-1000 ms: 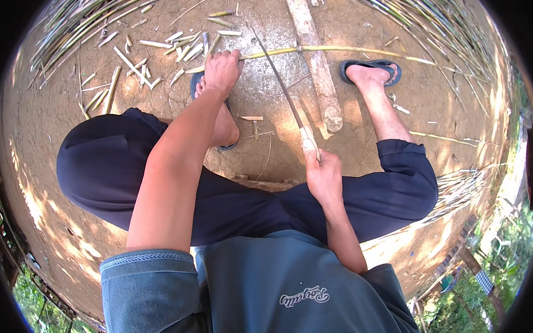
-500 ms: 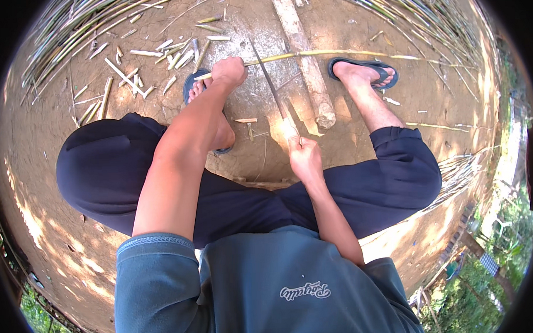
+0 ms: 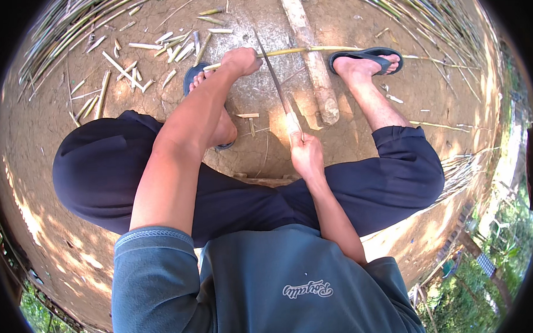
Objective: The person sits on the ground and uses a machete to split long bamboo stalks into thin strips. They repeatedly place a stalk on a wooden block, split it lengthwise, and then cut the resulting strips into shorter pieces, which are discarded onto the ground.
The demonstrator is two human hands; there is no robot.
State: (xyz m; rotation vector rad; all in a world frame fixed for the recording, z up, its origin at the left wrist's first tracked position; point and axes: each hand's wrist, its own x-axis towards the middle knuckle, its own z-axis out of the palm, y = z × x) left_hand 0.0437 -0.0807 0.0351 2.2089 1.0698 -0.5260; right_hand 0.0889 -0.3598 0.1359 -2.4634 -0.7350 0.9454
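Note:
My left hand (image 3: pixel 243 61) is closed around a thin yellow-green cane (image 3: pixel 283 51), whose pale cut end pokes out on the left above my left foot. Rightward the cane lies across a log (image 3: pixel 313 65) and meets the sandal (image 3: pixel 382 61) on my right foot. My right hand (image 3: pixel 307 153) grips the handle of a long, narrow-bladed knife (image 3: pixel 273 73). Its dark blade points away from me and crosses the cane just right of my left hand; whether the edge touches the cane, I cannot tell.
Several short cut cane pieces (image 3: pixel 183 52) are scattered on the dirt at the far left. Long canes lie in heaps at the far left (image 3: pixel 57 44) and far right (image 3: pixel 431 20). Another bundle (image 3: pixel 457 174) rests beside my right knee.
My left hand has shifted right and slightly away from me with the cane. My right foot's sandal has moved up against the cane. The knife has hardly moved.

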